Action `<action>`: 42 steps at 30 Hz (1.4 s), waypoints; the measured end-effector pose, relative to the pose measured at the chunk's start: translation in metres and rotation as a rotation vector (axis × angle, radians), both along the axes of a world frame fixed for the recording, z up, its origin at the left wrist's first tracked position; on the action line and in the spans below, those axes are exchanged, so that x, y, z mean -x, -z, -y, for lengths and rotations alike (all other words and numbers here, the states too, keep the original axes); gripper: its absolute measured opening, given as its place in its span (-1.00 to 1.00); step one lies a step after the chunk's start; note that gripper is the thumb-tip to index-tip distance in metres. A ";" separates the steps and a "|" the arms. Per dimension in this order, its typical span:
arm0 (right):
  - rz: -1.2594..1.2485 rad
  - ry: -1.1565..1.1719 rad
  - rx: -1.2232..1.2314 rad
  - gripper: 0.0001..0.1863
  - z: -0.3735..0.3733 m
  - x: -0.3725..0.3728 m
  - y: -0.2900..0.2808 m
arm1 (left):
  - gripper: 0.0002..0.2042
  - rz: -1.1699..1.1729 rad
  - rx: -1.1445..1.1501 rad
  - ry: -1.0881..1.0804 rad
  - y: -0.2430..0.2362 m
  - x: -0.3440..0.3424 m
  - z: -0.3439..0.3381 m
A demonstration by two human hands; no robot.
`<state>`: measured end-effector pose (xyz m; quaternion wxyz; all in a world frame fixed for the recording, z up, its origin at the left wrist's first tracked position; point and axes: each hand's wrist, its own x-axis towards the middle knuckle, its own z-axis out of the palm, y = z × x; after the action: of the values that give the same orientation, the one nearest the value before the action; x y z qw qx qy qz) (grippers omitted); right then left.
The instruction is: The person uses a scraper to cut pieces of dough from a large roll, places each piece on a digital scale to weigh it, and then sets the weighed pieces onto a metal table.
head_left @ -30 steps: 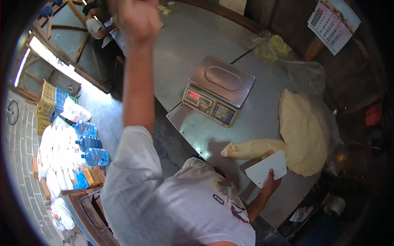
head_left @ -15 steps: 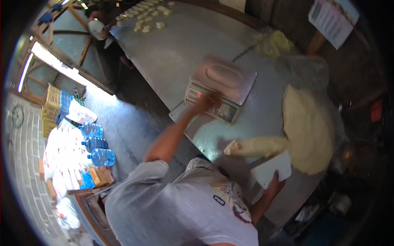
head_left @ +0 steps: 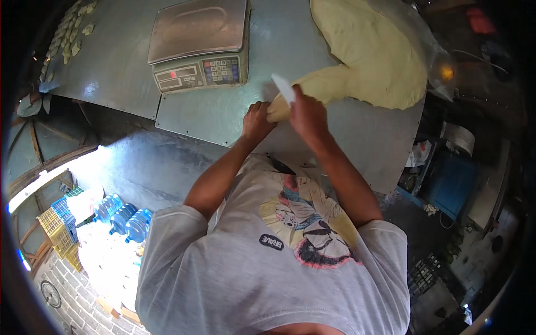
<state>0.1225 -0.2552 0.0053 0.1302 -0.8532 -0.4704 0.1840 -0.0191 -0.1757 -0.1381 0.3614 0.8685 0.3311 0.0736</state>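
My left hand point(head_left: 258, 121) has its fingers wrapped on the left end of a thick strip of pale dough point(head_left: 326, 84) on the metal table. My right hand point(head_left: 307, 114) grips a white flat scraper point(head_left: 282, 85), held on edge over the strip, just right of my left hand. The strip joins a large dough mass point(head_left: 374, 56) at the right. A digital scale point(head_left: 198, 36) with a bare steel plate stands behind my left hand.
The metal table point(head_left: 117, 56) bears rows of small dough pieces point(head_left: 71, 34) at the far left. Clear plastic point(head_left: 438, 61) lies beside the dough. Blue water bottles point(head_left: 137, 226) and crates point(head_left: 56, 231) are on the floor at lower left. A blue surface point(head_left: 449, 184) is at right.
My left hand has come down from high up, past the scale, to the strip's end. My right hand has raised the scraper onto its edge over the strip. The view has swung round.
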 end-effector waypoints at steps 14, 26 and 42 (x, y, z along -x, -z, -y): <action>-0.400 0.235 -0.462 -0.53 -0.019 -0.037 0.111 | -0.21 0.108 0.195 -0.269 -0.078 -0.016 -0.105; -0.689 0.829 -0.750 -0.51 0.107 -0.030 0.053 | -0.50 0.266 -0.260 0.151 -0.018 -0.060 -0.128; -0.305 0.190 -0.268 -0.48 -0.045 0.013 0.099 | -0.68 0.436 0.098 -0.310 0.000 -0.002 -0.054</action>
<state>0.1092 -0.2101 -0.0940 0.3287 -0.8311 -0.3828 0.2338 -0.0167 -0.1214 -0.1383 0.4502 0.7526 0.3775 0.2973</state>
